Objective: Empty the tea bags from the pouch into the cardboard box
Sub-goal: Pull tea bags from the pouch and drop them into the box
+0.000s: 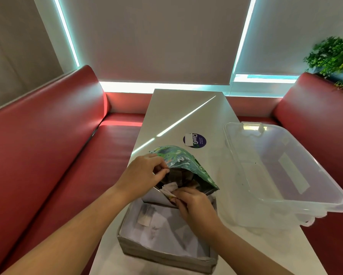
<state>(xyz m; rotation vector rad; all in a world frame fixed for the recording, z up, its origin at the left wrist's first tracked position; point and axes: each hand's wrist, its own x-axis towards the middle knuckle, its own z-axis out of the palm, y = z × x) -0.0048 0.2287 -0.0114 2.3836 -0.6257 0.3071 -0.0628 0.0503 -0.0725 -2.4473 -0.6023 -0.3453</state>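
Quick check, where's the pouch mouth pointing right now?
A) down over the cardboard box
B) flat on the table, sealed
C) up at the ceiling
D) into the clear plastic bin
A: the green pouch is tipped with its open mouth toward the cardboard box, the left hand holding the rim open while the right hand pulls tea bags out at the mouth.

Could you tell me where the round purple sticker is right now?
The round purple sticker lies on the white table, just beyond the pouch and left of the clear plastic bin.
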